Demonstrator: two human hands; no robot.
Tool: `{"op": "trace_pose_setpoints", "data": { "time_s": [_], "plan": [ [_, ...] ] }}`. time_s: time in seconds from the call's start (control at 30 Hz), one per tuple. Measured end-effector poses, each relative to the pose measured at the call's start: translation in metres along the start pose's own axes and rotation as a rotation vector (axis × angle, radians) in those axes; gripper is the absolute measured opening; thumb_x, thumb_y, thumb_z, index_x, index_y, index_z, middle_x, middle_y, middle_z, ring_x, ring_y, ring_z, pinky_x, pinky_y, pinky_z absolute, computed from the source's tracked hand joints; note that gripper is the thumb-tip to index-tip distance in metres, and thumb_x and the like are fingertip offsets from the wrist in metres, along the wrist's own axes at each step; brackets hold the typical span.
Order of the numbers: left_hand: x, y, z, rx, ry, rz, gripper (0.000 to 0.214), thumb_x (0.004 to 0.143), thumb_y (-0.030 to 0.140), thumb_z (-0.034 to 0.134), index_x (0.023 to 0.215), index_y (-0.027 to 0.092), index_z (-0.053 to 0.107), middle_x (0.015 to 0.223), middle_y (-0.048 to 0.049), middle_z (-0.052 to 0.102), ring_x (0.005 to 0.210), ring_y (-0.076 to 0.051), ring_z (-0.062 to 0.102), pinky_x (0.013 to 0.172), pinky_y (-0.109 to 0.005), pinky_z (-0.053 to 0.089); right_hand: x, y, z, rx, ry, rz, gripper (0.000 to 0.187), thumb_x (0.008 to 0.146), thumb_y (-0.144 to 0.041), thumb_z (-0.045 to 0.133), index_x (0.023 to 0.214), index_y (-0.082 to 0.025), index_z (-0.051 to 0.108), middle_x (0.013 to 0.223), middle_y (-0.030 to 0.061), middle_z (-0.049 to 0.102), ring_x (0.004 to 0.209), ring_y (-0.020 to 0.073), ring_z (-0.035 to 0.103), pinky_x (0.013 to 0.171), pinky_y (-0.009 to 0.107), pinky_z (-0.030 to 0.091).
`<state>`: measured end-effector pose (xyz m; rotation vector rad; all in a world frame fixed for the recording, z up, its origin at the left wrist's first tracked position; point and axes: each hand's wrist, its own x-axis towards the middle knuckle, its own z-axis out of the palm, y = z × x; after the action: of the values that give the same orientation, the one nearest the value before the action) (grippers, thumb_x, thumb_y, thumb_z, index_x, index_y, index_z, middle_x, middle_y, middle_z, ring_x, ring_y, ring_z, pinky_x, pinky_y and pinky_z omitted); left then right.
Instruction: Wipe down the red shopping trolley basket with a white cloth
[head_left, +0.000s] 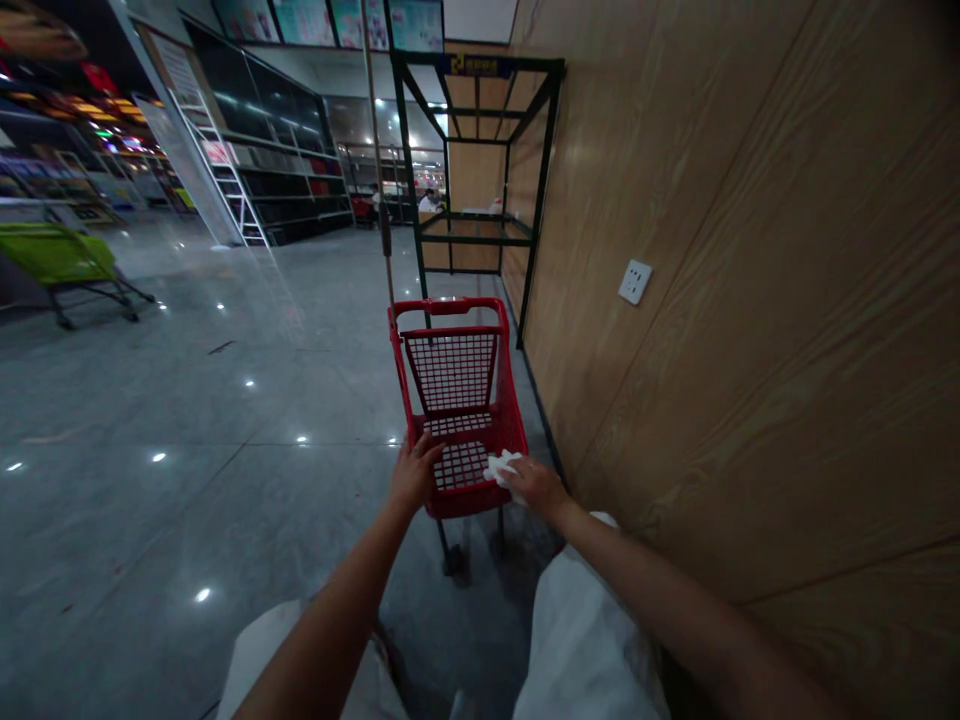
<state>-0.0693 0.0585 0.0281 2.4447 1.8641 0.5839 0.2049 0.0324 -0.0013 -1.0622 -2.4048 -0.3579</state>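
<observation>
Shopping cart (474,502), frame centre — your unclenched left hand (415,472) likely steadies it; your right hand (537,482) pinches tissue (500,464).

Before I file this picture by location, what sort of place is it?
Probably a supermarket or similar large store: there is a red shopping cart close by, a green cart across the floor and tall shelving farther back.

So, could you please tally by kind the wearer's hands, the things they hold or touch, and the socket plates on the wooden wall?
Hands: 2 (left hand, right hand)
White tissue: 1
Red shopping cart: 1
Socket plate: 1
Total: 5
</observation>
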Motion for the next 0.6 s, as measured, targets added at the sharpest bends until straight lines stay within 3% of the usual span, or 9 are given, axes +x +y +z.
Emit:
{"op": "trace_pose_setpoints", "data": {
  "time_s": [0.17, 0.3, 0.37, 0.47, 0.6],
  "plan": [
    [-0.008, 0.01, -0.015, 0.087, 0.083, -0.048, 0.055, 0.082, 0.009, 0.038, 0.134, 0.024, 0.049, 0.153, -0.0061, 0.03, 0.144, -0.026, 0.017, 0.115, -0.051, 0.022, 0.03, -0.067, 0.021, 0.015, 0.044, 0.056, 0.028, 0.089, -0.014, 0.055, 0.115, -0.022, 0.064, 0.108, 0.0078, 0.068, 0.102, 0.0197, 0.061, 0.091, 0.037, 0.051],
    [-0.019, 0.022, -0.016, 0.029, 0.102, -0.103, 0.047, 0.086, 0.019, 0.04, 0.132, 0.018, 0.05, 0.151, -0.0092, 0.034, 0.141, -0.026, 0.025, 0.112, -0.046, 0.029, 0.047, -0.096, 0.022, 0.086, 0.008, -0.124, 0.022, 0.091, -0.02, 0.056, 0.11, -0.023, 0.066, 0.112, 0.007, 0.066, 0.1, 0.0188, 0.061, 0.089, 0.033, 0.051],
    [-0.023, 0.019, -0.019, 0.012, 0.135, -0.127, 0.045, 0.089, 0.024, 0.039, 0.132, 0.016, 0.049, 0.15, -0.0102, 0.035, 0.141, -0.027, 0.026, 0.112, -0.045, 0.029, 0.054, -0.09, 0.019, 0.124, -0.029, -0.226, 0.022, 0.091, -0.023, 0.056, 0.111, -0.025, 0.066, 0.115, 0.0054, 0.065, 0.103, 0.0178, 0.06, 0.09, 0.031, 0.051],
    [-0.029, 0.012, -0.02, 0.007, 0.156, -0.162, 0.047, 0.092, 0.032, 0.036, 0.134, 0.013, 0.047, 0.148, -0.0124, 0.039, 0.141, -0.027, 0.026, 0.113, -0.046, 0.029, 0.066, -0.057, 0.018, 0.145, -0.032, -0.283, 0.031, 0.089, -0.019, 0.058, 0.119, -0.027, 0.062, 0.12, 0.0049, 0.063, 0.112, 0.0175, 0.056, 0.094, 0.032, 0.049],
    [-0.037, 0.015, -0.01, 0.011, 0.038, -0.148, 0.042, 0.093, 0.034, 0.034, 0.126, 0.02, 0.056, 0.137, -0.0086, 0.053, 0.134, -0.028, 0.04, 0.112, -0.054, 0.025, 0.081, -0.01, 0.026, 0.13, -0.021, -0.235, 0.035, 0.086, -0.014, 0.061, 0.119, -0.024, 0.062, 0.118, 0.0072, 0.063, 0.112, 0.018, 0.056, 0.097, 0.034, 0.048]
  ]
}}
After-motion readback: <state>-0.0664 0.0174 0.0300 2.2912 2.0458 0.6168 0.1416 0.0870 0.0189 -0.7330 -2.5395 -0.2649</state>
